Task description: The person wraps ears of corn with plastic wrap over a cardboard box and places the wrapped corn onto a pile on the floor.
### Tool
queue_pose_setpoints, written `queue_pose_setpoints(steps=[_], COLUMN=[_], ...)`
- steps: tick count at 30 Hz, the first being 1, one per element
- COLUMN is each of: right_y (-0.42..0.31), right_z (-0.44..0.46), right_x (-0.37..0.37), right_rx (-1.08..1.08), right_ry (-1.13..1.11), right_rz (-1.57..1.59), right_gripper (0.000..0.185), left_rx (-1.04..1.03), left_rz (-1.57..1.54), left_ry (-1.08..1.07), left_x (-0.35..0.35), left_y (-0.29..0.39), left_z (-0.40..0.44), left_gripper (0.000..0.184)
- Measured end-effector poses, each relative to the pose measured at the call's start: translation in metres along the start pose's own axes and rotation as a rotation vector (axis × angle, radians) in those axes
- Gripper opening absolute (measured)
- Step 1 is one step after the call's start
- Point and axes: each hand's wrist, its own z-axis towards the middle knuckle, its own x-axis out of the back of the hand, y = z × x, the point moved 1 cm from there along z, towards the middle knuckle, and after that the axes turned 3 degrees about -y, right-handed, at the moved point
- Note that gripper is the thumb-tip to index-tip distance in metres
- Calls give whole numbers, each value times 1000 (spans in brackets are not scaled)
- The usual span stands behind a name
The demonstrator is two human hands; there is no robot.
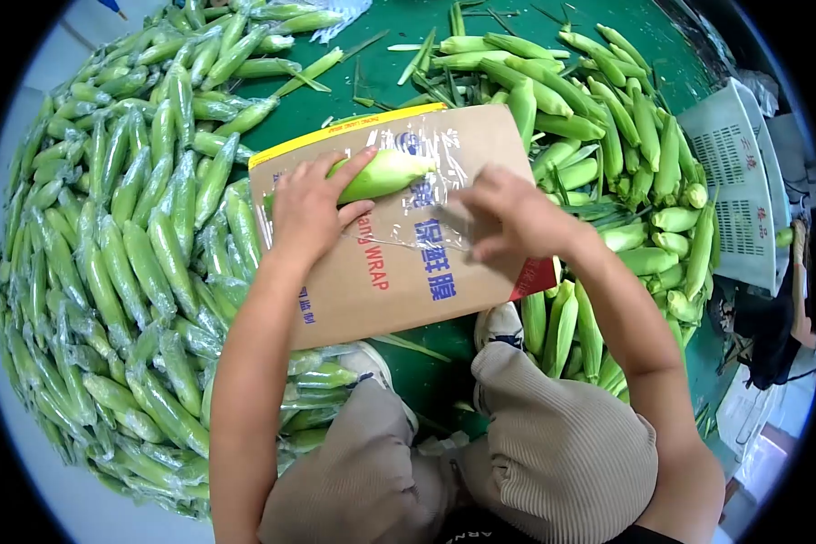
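An ear of corn in its green husk lies across a flat cardboard sheet printed with blue and red lettering. My left hand is closed over the left end of the ear. Clear plastic film lies on the cardboard beneath and around the ear, catching the light. To the right of the ear, my right hand is over the film with its fingers bent. Motion blurs those fingertips, so whether they pinch the film is unclear. A yellow strip runs along the cardboard's far edge.
Film-wrapped corn is heaped on the left. Unwrapped corn is piled on the right over the green floor. A pale plastic crate stands beyond it. My shoes and knees are below the cardboard.
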Motion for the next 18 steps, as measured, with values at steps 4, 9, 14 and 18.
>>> queue_pose_setpoints(steps=[4,9,14,18], right_y=[17,2,-24,-14], right_z=[1,4,89,120], right_x=[-49,-50,-35,-33], right_rx=[51,-103,-6,82], right_ry=[234,705,415,220], right_rz=[-146,540,-140,-278], right_gripper=[26,16,49,69], left_rx=[15,47,39,-24], left_rz=[42,-42,-70,-622], left_ry=[-46,-141,-72,392], left_x=[5,16,7,6], left_y=[7,13,8,-28], left_z=[2,0,2,-36], left_gripper=[74,77,76,88])
